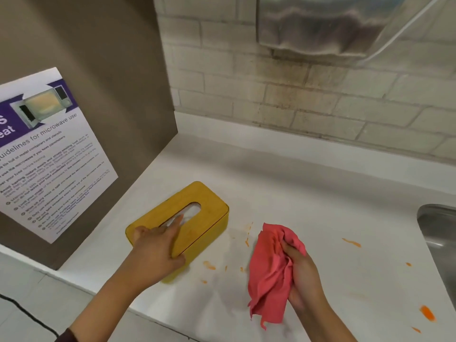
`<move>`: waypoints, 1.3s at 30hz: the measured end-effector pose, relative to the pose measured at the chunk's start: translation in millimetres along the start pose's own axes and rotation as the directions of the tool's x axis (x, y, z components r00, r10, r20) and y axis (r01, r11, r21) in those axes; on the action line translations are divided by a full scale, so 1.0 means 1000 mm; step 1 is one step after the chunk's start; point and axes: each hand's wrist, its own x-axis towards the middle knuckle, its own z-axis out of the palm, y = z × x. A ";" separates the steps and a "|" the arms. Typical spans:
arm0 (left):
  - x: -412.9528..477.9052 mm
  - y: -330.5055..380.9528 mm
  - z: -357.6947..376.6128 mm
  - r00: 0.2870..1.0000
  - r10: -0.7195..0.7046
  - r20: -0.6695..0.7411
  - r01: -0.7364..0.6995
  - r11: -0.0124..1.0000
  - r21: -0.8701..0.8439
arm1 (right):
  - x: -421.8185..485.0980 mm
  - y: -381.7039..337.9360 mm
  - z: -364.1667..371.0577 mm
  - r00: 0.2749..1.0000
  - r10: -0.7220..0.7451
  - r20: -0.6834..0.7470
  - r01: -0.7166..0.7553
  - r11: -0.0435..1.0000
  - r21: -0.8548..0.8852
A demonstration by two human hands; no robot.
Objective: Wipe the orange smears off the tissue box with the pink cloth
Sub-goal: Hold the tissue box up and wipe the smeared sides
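A yellow tissue box (204, 211) with an oval slot lies on the white counter (308, 193), white tissue showing in the slot. My left hand (158, 250) rests flat on the box's near end, fingers spread toward the slot. My right hand (302, 275) grips a crumpled pink cloth (269, 272), held just above the counter to the right of the box and apart from it. No orange smears show on the box's visible top; its near side is partly hidden by my left hand.
Orange smears (351, 242) dot the counter around the cloth and toward the right, a big one (427, 313) near the front edge. A steel sink (436, 233) sits at the right. A brown panel with a microwave notice (44, 154) stands left. A metal dispenser (320, 25) hangs on the brick wall.
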 end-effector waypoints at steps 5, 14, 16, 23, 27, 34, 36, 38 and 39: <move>0.042 0.031 -0.003 0.998 -0.061 0.009 0.061 0.985 -0.160 | -0.003 0.000 0.001 1.000 0.005 -0.024 -0.005 1.000 0.019; 0.094 0.092 0.013 0.920 -0.360 0.156 0.375 0.923 -0.086 | -0.007 -0.003 0.000 0.996 -0.042 -0.074 0.041 0.999 -0.008; 0.088 0.092 0.006 0.926 -0.342 0.163 0.366 0.917 -0.158 | -0.007 -0.006 -0.001 0.994 -0.058 -0.094 0.057 0.998 -0.014; 0.033 0.065 -0.047 0.976 -0.217 -0.002 0.166 0.755 -0.635 | -0.004 -0.022 0.002 0.987 -0.133 -0.089 0.133 0.991 -0.004; 0.007 0.042 -0.048 0.989 -0.135 -0.060 0.024 0.549 -0.835 | -0.002 -0.031 0.026 0.986 -0.166 0.026 0.165 0.986 0.020; 0.001 0.003 -0.034 0.983 -0.084 -0.161 -0.119 0.371 -0.921 | 0.000 -0.015 0.085 0.843 -0.491 0.220 0.537 0.745 -0.395; 0.004 -0.008 -0.030 0.977 -0.104 -0.186 -0.139 0.351 -0.926 | -0.002 -0.007 0.100 0.752 -0.535 0.385 0.658 0.649 -0.383; 0.007 -0.014 -0.026 0.972 -0.116 -0.206 -0.153 0.356 -0.922 | -0.002 0.001 0.114 0.672 -0.537 0.510 0.733 0.582 -0.353; 0.008 -0.015 -0.024 0.968 -0.119 -0.221 -0.165 0.360 -0.918 | -0.001 0.005 0.120 0.640 -0.526 0.561 0.761 0.539 -0.362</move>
